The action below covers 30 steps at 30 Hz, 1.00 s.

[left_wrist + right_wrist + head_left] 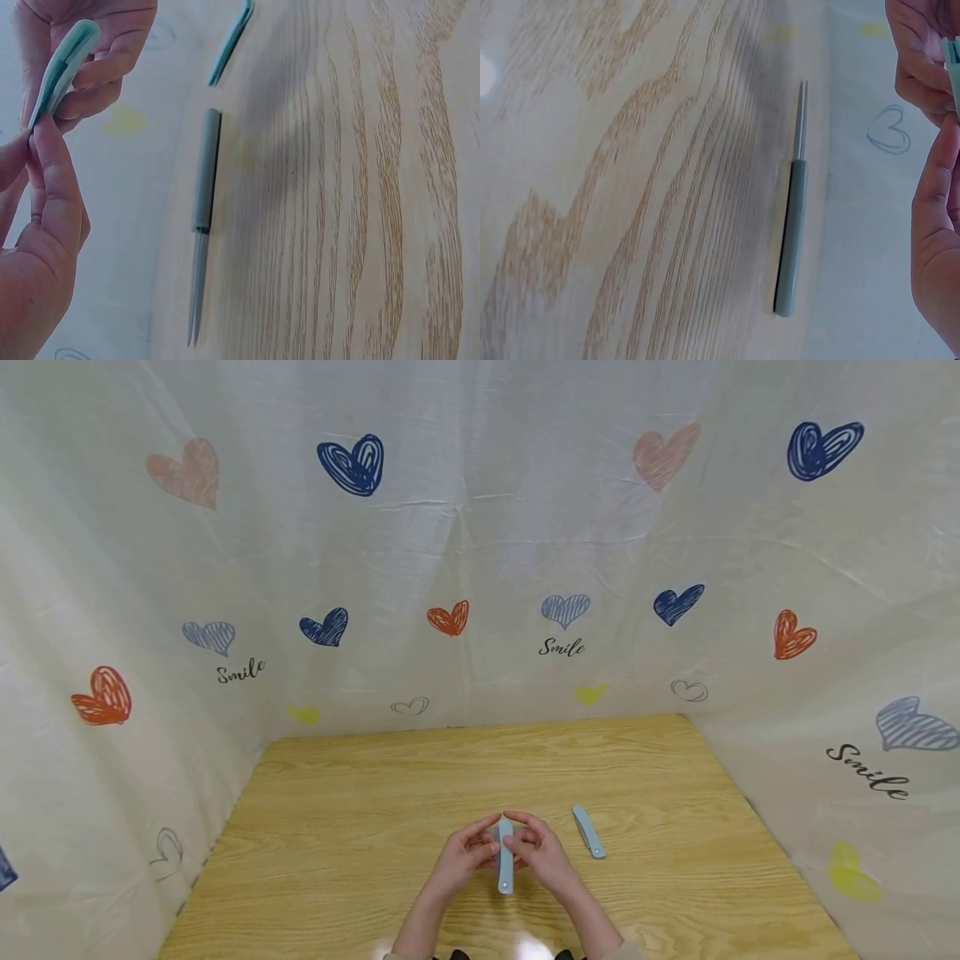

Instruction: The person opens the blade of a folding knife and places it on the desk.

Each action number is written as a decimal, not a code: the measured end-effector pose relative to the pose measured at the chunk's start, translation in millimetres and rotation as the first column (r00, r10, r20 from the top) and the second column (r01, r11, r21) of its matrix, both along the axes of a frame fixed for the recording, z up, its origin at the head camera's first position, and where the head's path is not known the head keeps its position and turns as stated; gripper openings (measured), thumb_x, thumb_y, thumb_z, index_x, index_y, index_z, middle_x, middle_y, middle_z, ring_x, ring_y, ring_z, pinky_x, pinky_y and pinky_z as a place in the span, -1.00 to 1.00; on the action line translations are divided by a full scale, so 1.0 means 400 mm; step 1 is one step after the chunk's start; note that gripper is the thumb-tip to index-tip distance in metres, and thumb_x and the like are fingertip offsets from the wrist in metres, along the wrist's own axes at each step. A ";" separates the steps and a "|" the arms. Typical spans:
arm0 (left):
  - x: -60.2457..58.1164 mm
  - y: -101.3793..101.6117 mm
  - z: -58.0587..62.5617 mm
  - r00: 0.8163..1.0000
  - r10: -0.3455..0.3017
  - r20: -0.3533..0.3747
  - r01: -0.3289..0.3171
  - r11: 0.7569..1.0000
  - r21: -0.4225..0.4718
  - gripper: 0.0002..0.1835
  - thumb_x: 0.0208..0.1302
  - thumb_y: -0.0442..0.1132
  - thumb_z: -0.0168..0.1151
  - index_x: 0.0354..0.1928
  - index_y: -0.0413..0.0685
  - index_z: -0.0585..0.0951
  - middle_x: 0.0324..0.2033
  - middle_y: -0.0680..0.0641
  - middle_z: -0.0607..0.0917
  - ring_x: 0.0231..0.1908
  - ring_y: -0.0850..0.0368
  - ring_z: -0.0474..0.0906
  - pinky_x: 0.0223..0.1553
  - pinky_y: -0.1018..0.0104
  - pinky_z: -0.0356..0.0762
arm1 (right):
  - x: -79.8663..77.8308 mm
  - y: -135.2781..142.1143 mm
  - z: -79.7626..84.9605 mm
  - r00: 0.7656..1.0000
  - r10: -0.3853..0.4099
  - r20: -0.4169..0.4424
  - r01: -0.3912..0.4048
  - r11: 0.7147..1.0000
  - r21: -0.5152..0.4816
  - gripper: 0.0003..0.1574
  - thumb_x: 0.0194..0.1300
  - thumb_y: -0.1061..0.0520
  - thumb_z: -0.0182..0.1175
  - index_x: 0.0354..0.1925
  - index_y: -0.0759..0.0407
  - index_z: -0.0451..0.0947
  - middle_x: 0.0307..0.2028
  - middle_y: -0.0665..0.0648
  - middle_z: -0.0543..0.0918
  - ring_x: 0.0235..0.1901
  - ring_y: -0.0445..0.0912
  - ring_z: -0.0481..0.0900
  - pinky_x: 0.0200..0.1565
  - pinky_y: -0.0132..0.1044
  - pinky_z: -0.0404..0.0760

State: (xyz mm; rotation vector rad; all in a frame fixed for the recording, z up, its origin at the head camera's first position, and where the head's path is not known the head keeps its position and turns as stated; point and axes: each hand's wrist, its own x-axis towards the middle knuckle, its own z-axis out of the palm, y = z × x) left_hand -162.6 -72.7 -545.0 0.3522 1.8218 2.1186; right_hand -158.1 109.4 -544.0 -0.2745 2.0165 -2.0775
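Note:
My left hand (459, 860) and right hand (545, 857) meet over the table, pinching a slim light-blue folded strip (506, 870) between them. It points away from me, with a small round dot at its near end and both index fingertips at its far end. In the left wrist view, two layers of the strip (67, 64) show. A matching strip (588, 832) lies to the right of my right hand. Both wrist views show a two-pronged tool with a grey-green handle (208, 169) lying on the table; its two thin metal prongs (801, 120) point left.
The wood-grain table (360, 827) is walled at the back and sides by a pale curtain (480, 552) printed with hearts and "Smile". A bright light reflection shows on the near part of the tabletop.

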 end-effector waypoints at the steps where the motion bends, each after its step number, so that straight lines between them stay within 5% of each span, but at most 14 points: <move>1: 0.000 0.001 0.000 1.000 0.004 -0.001 -0.004 1.000 -0.003 -0.48 0.39 -0.44 0.11 0.35 -0.42 0.30 -0.30 0.04 0.52 -0.30 0.28 0.54 -0.22 0.42 0.62 | 0.000 0.000 0.000 1.000 -0.006 0.002 0.006 1.000 0.005 -0.36 0.42 0.22 0.14 0.37 0.40 0.23 -0.36 0.08 0.58 -0.46 -0.17 0.58 -0.33 -0.22 0.67; 16: 0.001 0.014 -0.001 0.998 0.041 -0.049 -0.044 0.997 -0.059 -0.54 0.35 -0.49 0.07 0.26 -0.51 0.35 -0.32 0.00 0.41 -0.31 0.21 0.45 -0.27 0.39 0.58 | -0.001 -0.001 -0.004 0.998 -0.070 0.005 0.070 0.997 0.026 -0.47 0.40 0.26 0.15 0.27 0.42 0.33 -0.40 0.06 0.60 -0.44 -0.18 0.57 -0.38 -0.29 0.66; 23: 0.006 0.018 0.000 0.995 0.061 -0.075 -0.065 0.996 -0.055 -0.55 0.34 -0.51 0.05 0.24 -0.55 0.36 -0.27 -0.09 0.51 -0.28 0.20 0.50 -0.23 0.30 0.63 | 0.003 -0.002 0.000 0.997 -0.076 -0.013 0.076 0.997 0.028 -0.48 0.39 0.27 0.15 0.24 0.45 0.34 -0.42 0.03 0.59 -0.42 -0.20 0.57 -0.32 -0.19 0.70; 30: 0.015 0.026 0.017 0.984 0.177 -0.025 -0.179 0.978 -0.110 -0.58 0.26 -0.50 0.17 0.18 -0.46 0.49 -0.34 -0.05 0.54 -0.37 0.20 0.54 -0.30 0.29 0.70 | 0.002 -0.004 0.011 0.997 -0.070 -0.015 0.071 0.996 0.054 -0.49 0.38 0.28 0.16 0.24 0.43 0.37 -0.40 0.06 0.59 -0.40 -0.16 0.59 -0.27 -0.04 0.71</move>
